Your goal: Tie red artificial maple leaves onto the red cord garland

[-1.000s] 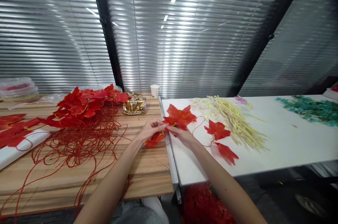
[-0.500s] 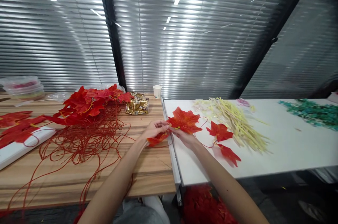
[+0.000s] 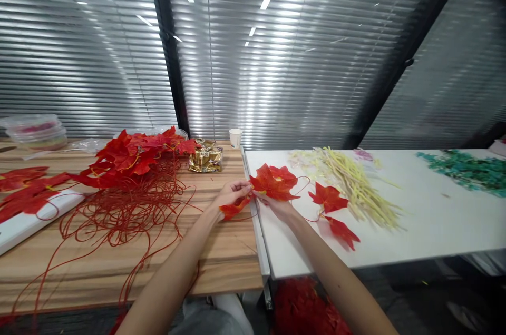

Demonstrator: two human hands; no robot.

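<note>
While both hands pinch red leaf (image 3: 273, 183), gold packet (image 3: 205, 158) lettering unreadable

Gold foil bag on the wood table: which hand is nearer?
Left. The left hand is just in front and right of the gold foil bag; the right hand sits farther right, over the white table.

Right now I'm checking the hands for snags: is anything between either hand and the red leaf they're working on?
Nothing visible. The left hand and right hand both pinch the red leaf at its base, over the seam between the wooden table and the white table. The tangled red cord lies off to the left.
</note>
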